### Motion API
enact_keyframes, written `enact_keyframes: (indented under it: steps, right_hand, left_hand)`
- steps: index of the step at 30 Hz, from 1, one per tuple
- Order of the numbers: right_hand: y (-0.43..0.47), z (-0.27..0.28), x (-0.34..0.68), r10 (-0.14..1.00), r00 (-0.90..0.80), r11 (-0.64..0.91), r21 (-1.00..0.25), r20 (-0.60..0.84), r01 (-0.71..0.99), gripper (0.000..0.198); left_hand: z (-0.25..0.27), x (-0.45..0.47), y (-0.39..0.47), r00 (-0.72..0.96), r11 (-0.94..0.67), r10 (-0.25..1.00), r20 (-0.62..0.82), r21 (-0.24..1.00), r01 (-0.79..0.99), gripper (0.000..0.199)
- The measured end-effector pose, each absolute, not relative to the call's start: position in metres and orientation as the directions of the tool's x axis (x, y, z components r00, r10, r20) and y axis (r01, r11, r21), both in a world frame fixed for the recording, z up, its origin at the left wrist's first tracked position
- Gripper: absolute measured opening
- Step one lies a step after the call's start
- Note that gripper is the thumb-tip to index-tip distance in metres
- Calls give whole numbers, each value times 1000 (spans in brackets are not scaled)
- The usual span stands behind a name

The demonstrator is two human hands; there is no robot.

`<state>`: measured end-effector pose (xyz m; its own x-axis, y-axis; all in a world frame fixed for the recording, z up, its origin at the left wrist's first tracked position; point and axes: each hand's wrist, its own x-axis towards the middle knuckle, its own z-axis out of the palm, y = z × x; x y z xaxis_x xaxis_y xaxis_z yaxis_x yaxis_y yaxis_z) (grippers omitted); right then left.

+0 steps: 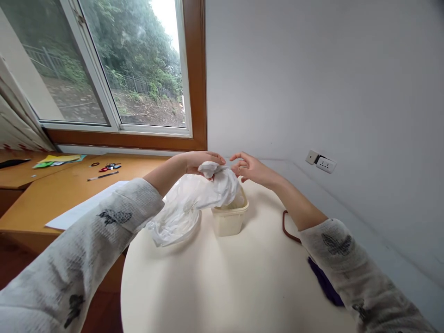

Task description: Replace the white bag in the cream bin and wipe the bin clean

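Sleeves (120, 217) foremost, your left fingers (217, 158) clutch the bag (197, 195), your right fingers (240, 156) sit parted beside it, and a hard tug could topple the tub (229, 223) it overlaps.

Pen (103, 176) on wooden desk (52, 199).

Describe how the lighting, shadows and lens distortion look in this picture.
Head view: the sky through the window is blown out to white; head view: soft shadows lie on the pale table beside the white plastic bag and container; head view: the sleeves look stretched toward the lower corners, suggesting a wide-angle lens.
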<state>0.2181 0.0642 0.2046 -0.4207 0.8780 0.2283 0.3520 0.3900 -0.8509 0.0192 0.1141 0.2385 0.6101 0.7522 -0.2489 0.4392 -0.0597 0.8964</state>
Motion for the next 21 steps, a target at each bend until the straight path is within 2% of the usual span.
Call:
enact_keyframes:
  steps: [2,5,8,11,13,15,21]
  right_hand:
    - [63,203,212,888,-395,369,-878,236,305,47]
    - [66,196,206,906,-321,370,-883,275,287,41]
    - [71,190,201,932,-264,313,-920,250,236,33]
    - [72,189,198,946,-233,255,-962,228,94,30]
    - [72,190,197,955,-201,229,-973,220,23,29]
    - [73,190,198,959,-182,218,-976,218,-22,30]
    - [81,188,211,972,-115,175,-961,203,-214,37]
  left_hand:
    - [242,19,111,646,-35,737,-200,943,332,32]
    - [247,15,104,690,-63,712,-132,966,250,38]
    - [246,10,98,711,-176,699,-76,946,274,53]
    - [236,7,92,701,-284,713,-28,902,325,79]
    - [228,8,90,678,-347,735,21,870,350,86]
    - [220,8,88,640,-387,764,81,851,355,80]
    - [217,-4,94,523,-319,844,120,896,309,32]
